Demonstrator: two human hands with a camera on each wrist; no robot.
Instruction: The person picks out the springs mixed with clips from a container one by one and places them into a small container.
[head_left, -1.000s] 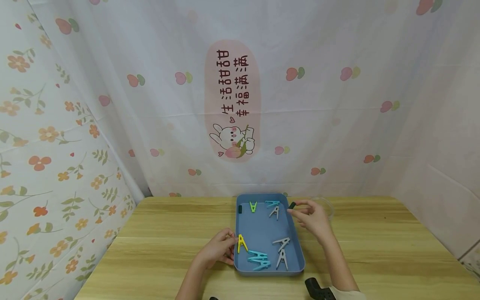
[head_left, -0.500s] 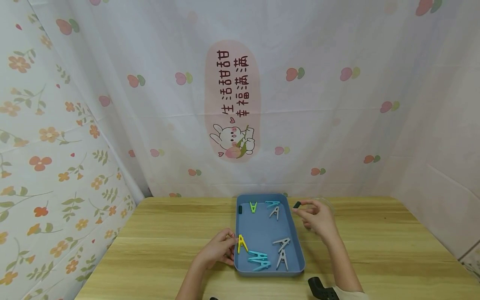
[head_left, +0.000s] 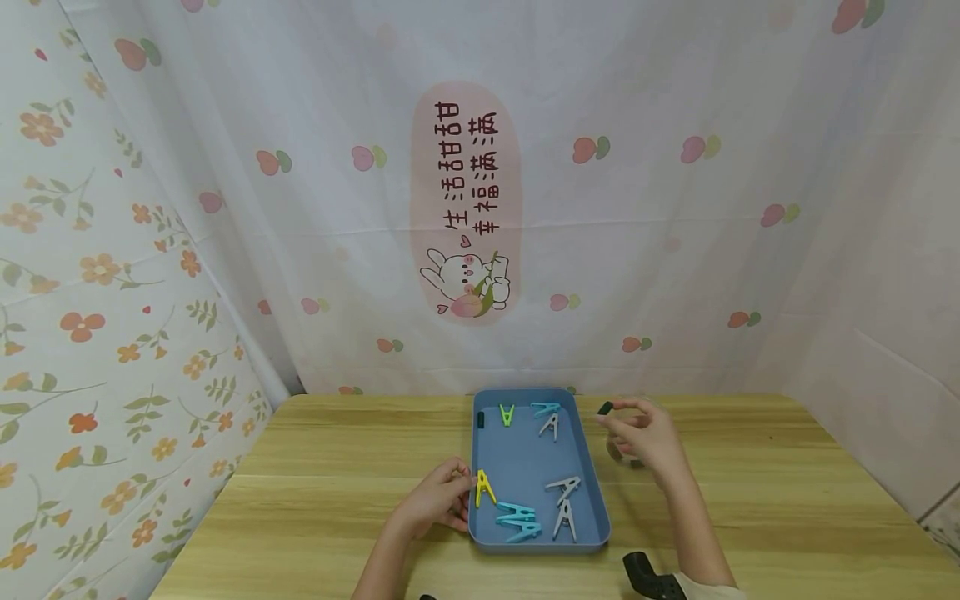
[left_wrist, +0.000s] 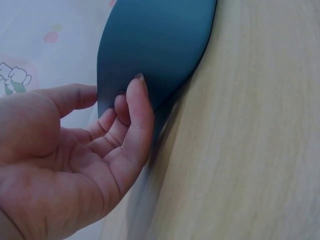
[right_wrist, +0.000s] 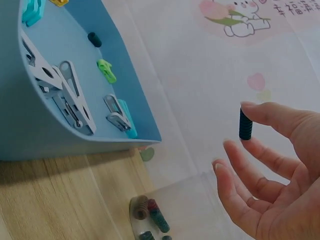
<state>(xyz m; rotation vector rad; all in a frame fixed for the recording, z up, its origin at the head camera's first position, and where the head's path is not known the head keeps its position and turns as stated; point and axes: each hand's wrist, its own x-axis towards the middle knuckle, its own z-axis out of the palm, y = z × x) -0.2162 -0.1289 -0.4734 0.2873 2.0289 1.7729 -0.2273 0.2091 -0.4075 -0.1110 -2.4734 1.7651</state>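
My left hand (head_left: 438,497) grips the left rim of a blue plastic tray (head_left: 540,549); in the left wrist view its thumb is at the edge and its fingers lie against the outer wall. My right hand (head_left: 654,439), to the right of the tray, pinches a small dark green ribbed cylinder (right_wrist: 245,124) between thumb and fingertip. Inside the tray are a yellow clothespin (head_left: 483,488), a green clothespin (head_left: 507,414), and several turquoise (head_left: 516,511) and grey (head_left: 565,518) ones. Another dark cylinder (head_left: 481,419) stands by the tray's far left wall.
Beyond the tray, under my right hand, a clear container (right_wrist: 182,197) holds several ribbed cylinders (right_wrist: 159,216), partly hidden in the head view. A black curved device (head_left: 648,575) is at my right forearm. Wooden tabletop (head_left: 337,450) extends on both sides, with a printed curtain behind.
My right hand has drawn right, away from the tray's right rim and slightly nearer, still pinching the dark green cylinder. The left hand and the clothespins have stayed put.
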